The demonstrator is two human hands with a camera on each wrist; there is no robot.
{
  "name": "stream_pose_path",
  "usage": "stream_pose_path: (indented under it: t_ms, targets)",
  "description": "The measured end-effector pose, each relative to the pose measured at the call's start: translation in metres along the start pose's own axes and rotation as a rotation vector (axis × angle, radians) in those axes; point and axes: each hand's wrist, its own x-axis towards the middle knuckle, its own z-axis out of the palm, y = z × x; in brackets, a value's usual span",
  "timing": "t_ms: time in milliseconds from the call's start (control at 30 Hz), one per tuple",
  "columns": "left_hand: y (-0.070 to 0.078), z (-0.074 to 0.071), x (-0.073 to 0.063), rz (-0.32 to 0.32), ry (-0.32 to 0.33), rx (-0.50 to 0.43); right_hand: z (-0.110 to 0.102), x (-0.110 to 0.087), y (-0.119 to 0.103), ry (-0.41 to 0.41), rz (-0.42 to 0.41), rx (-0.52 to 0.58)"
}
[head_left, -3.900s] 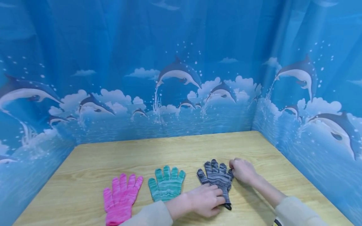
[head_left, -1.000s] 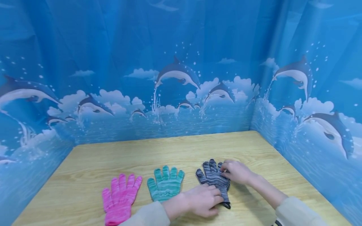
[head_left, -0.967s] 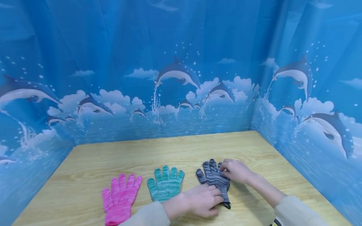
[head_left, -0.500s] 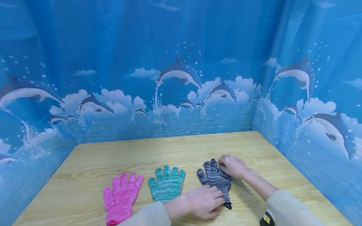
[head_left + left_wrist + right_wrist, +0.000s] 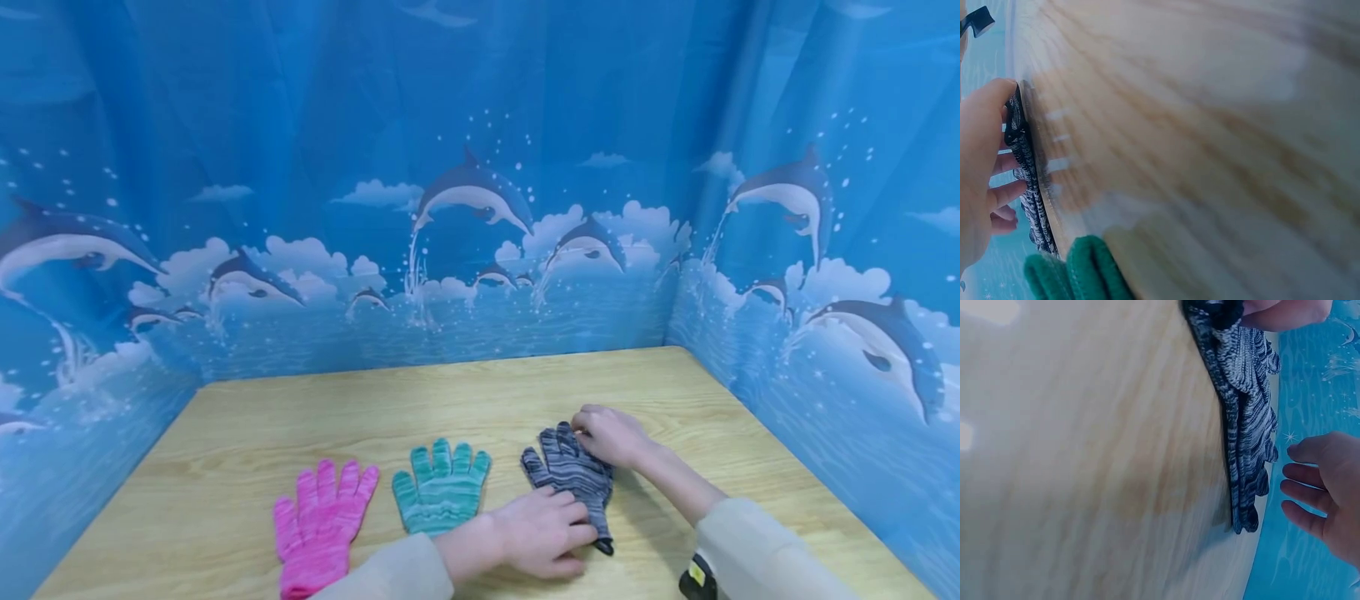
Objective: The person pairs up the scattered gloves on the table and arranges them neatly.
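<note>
A black-and-grey knit glove [image 5: 576,477] lies flat on the table, fingers pointing away, its black cuff toward me. My left hand [image 5: 543,533] rests on its lower palm near the cuff; in the left wrist view the thumb sits at the cuff edge and the extended fingers press on the knit. At the glove's upper right, my right hand [image 5: 611,435] overlaps its fingers in the head view. In the right wrist view, that hand [image 5: 1332,494] has loosely bent, spread fingers just above the glove [image 5: 1244,400], with a gap visible between them.
Left of the left hand lies a green knit glove [image 5: 442,492], partly covered by the forearm. Farther left is a pink knit glove [image 5: 322,525]. The wooden table [image 5: 360,408] is bordered by a blue dolphin-print curtain [image 5: 465,317] at the back and sides.
My right hand has moved left across the glove's fingertips, from its outer right finger toward the middle one. My left hand stays on the lower palm, and the gloves lie where they were.
</note>
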Motion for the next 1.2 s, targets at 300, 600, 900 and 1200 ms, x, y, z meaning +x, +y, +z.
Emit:
stream_pose_path:
  t_ms: [300,600,900,1200]
  targets:
    - [-0.001,-0.001,0.001,-0.007,-0.021,-0.044,0.01,0.023,-0.008,-0.083,0.121,-0.03]
    - [-0.001,-0.002,0.001,-0.013,-0.044,-0.064,0.02,0.025,-0.005,-0.027,0.156,-0.006]
    - [-0.001,-0.001,0.0,-0.026,-0.038,-0.042,0.017,0.025,-0.001,0.057,0.122,0.013]
    - [-0.001,-0.003,0.001,-0.022,-0.032,-0.043,0.024,0.03,0.0,-0.036,0.104,-0.035]
